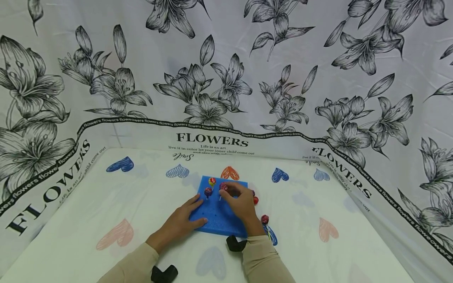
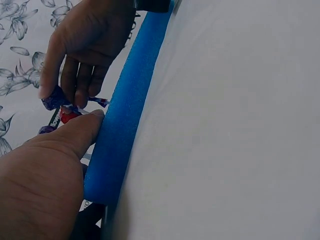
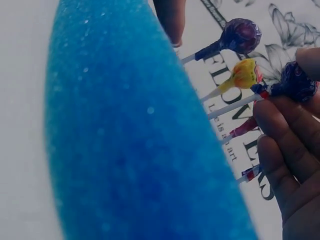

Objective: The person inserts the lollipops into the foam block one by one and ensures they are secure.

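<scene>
Lollipops (image 1: 208, 192) stand in foam (image 1: 221, 222)
Left hand (image 1: 178, 224) at its left edge, right hand (image 1: 240, 200) above; another lollipop (image 1: 264, 219) lies right, on cloth (image 1: 301, 243).

Draped workspace, floral curtain (image 1: 226, 63), heart-print tablecloth (image 1: 152, 196)

Left hand (image 1: 181, 221): we rest it, fingers extended, on blue foam block (image 1: 220, 218), left edge | right hand (image 1: 242, 201): we pinch, over right edge

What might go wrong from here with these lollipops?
The right hand grips a lollipop by its wrapped head, so pushing might bend the thin stick. The right sleeve could brush the red lollipop beside that wrist. The blue block might slide if the left hand at its edge lifts.
</scene>
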Demonstrator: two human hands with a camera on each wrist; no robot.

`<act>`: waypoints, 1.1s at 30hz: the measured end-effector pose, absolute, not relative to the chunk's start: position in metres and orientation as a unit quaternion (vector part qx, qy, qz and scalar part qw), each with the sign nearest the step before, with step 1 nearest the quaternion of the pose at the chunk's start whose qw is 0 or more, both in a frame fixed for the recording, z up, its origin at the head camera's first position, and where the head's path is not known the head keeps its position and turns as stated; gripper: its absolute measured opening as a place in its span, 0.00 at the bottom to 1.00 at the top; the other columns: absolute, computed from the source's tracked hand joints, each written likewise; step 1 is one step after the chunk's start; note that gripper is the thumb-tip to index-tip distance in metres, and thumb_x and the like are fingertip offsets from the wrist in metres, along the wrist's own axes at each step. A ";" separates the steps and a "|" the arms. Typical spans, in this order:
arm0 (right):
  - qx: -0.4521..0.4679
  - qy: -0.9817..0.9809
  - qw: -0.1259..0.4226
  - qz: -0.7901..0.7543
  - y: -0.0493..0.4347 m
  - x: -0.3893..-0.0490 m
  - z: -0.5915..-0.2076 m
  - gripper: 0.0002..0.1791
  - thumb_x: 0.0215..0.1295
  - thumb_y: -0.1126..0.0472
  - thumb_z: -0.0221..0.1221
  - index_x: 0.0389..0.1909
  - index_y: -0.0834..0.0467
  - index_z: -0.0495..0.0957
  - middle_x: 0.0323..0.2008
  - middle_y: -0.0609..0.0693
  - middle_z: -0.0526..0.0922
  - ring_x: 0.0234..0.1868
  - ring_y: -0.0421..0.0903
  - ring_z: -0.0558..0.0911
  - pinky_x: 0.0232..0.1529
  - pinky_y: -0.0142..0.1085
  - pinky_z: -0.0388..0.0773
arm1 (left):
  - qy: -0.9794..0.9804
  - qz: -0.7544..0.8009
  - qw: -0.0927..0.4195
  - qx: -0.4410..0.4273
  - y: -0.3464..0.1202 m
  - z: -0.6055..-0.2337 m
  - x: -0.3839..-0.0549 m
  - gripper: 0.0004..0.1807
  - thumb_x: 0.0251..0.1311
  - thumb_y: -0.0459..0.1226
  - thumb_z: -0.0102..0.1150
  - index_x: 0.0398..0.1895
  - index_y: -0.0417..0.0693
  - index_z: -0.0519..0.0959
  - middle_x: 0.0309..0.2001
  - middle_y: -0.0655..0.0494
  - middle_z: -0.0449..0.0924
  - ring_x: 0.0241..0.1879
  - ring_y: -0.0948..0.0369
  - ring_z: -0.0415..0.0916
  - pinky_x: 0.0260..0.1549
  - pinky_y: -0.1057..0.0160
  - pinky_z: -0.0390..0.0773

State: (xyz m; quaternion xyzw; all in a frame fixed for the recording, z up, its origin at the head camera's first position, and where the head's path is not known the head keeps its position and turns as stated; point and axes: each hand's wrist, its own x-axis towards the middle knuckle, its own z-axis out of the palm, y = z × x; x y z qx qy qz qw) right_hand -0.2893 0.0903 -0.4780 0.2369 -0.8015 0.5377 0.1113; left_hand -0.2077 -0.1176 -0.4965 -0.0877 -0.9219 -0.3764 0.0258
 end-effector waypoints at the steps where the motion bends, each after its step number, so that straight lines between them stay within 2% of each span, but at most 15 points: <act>1: 0.238 -0.803 0.110 0.535 0.090 -0.290 -0.479 0.21 0.62 0.45 0.64 0.50 0.53 0.82 0.38 0.41 0.84 0.38 0.38 0.83 0.43 0.36 0.80 | -0.922 -0.376 0.025 -0.088 -0.117 -0.496 -0.208 0.39 0.58 0.53 0.65 0.68 0.43 0.68 0.73 0.50 0.56 0.70 0.45 0.52 0.62 0.43 0.59; 11: 0.252 -0.808 0.091 0.524 0.090 -0.288 -0.480 0.17 0.62 0.51 0.66 0.50 0.53 0.83 0.39 0.42 0.85 0.38 0.39 0.83 0.44 0.37 0.80 | -0.921 -0.378 0.025 -0.088 -0.117 -0.493 -0.206 0.38 0.58 0.52 0.65 0.68 0.43 0.68 0.73 0.50 0.56 0.70 0.44 0.52 0.63 0.42 0.58; 22: 0.234 -0.831 0.069 0.500 0.092 -0.287 -0.483 0.24 0.60 0.41 0.64 0.52 0.52 0.82 0.41 0.41 0.84 0.40 0.38 0.83 0.45 0.38 0.80 | -0.923 -0.373 0.026 -0.089 -0.116 -0.493 -0.206 0.39 0.58 0.52 0.65 0.68 0.43 0.68 0.73 0.50 0.56 0.70 0.45 0.52 0.63 0.43 0.59; 33: 0.232 -0.838 0.063 0.490 0.093 -0.288 -0.483 0.26 0.60 0.41 0.63 0.52 0.54 0.82 0.40 0.41 0.84 0.40 0.39 0.83 0.45 0.40 0.80 | -0.924 -0.370 0.030 -0.094 -0.117 -0.496 -0.207 0.39 0.58 0.54 0.64 0.68 0.43 0.68 0.72 0.50 0.57 0.70 0.45 0.53 0.62 0.43 0.59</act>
